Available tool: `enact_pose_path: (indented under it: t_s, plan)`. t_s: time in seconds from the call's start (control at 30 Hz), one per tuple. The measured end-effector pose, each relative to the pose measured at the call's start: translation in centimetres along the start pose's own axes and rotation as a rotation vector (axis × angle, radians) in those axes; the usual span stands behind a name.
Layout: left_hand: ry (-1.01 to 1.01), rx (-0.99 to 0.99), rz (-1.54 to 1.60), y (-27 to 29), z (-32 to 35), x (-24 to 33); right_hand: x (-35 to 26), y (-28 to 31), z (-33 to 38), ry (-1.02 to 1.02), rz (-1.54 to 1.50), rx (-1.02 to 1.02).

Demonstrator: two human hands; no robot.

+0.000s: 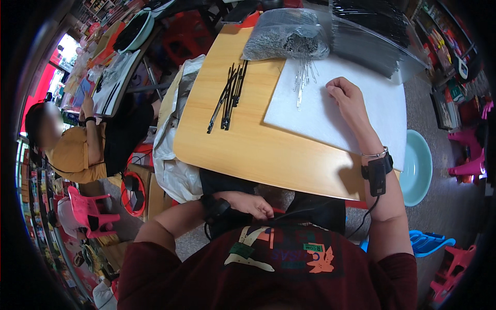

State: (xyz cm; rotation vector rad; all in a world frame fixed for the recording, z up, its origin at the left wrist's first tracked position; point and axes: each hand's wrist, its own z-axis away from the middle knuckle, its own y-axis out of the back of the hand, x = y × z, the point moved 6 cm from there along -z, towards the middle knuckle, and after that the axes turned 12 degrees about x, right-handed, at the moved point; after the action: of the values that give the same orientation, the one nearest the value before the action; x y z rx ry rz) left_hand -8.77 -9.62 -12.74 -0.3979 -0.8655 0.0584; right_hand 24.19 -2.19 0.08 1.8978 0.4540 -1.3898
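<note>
Head view: I see the right hand (349,99) over the white sheet (330,116), fingers curled and thumb against the index; whether it pinches anything I cannot tell. Just left of it, clear strips (300,82) poke from a plastic bag (281,31) onto the sheet. Black strips (238,89) lie further left on the table (232,152). The left hand (251,205) sits below the table edge, fingers loosely bent, its grip unclear to me

Maroon shirt (201,281) with a colourful chest print (249,250), purple-blue capital letters (293,256) across its middle, smaller capitals on a green patch (313,248) to their right
</note>
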Motion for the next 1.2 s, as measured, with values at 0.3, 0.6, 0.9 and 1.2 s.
enact_pose_path:
  t_s: [0.3,0.6,0.9,1.2]
  plan:
    - [-0.013,0.463,0.07,5.2,-0.3,-5.4,0.0,0.0,0.0,0.006,-0.05,-0.01]
    - [-0.086,0.772,0.166,12.1,13.6,-5.7,-0.4,-0.1,0.2,-0.027,-0.059,0.001]
    - [-0.563,1.538,0.442,27.2,25.6,-2.8,-0.7,-0.1,0.5,-0.024,0.016,0.001]
    - [-0.075,1.693,-0.676,46.9,19.7,-5.0,-0.7,-0.4,0.5,-0.083,0.144,0.087]
